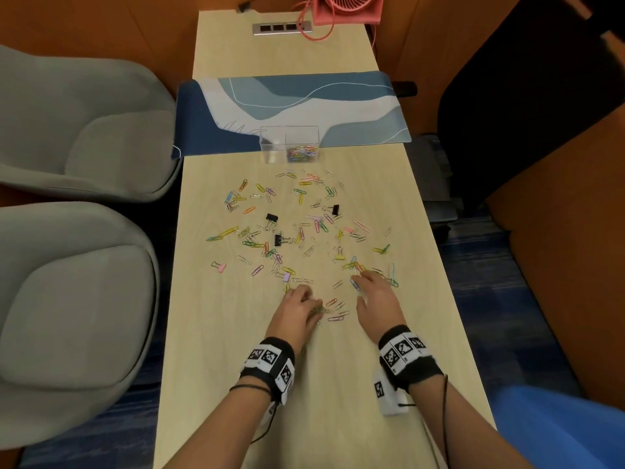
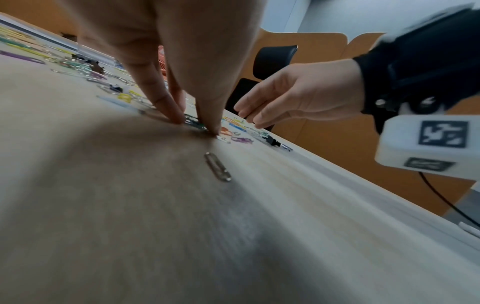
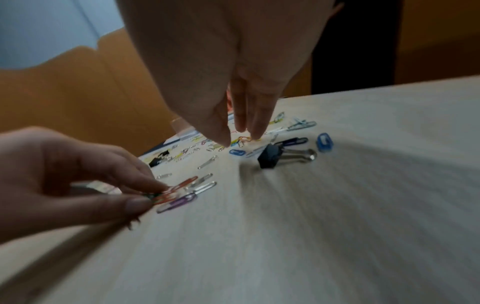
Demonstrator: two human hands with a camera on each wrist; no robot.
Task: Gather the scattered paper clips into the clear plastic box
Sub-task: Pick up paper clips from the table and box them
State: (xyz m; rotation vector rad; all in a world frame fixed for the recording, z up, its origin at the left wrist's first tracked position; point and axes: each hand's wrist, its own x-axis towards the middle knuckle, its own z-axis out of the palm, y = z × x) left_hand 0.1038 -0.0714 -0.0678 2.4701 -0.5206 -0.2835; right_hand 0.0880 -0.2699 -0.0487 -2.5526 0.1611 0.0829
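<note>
Coloured and silver paper clips (image 1: 297, 228) lie scattered over the middle of the wooden table (image 1: 338, 384). The clear plastic box (image 1: 270, 143) stands beyond them, with a heap of clips in its right compartment. My left hand (image 1: 316, 308) pinches a small bunch of green and orange paper clips (image 2: 193, 122) against the tabletop, thumb and fingertips closed on them (image 3: 158, 196). My right hand (image 1: 360, 282) hovers just above the clips on the right with relaxed fingers (image 3: 240, 123) pointing down and holds nothing. A silver clip (image 2: 217, 169) lies behind my left fingers.
Black binder clips (image 1: 271, 218) and a few pastel ones lie among the paper clips; one black binder clip (image 3: 270, 157) sits beside my right fingers. A blue patterned mat (image 1: 304, 106) lies under the box. Grey chairs (image 1: 77, 299) stand left of the table, and a pink fan (image 1: 348, 8) at the far end.
</note>
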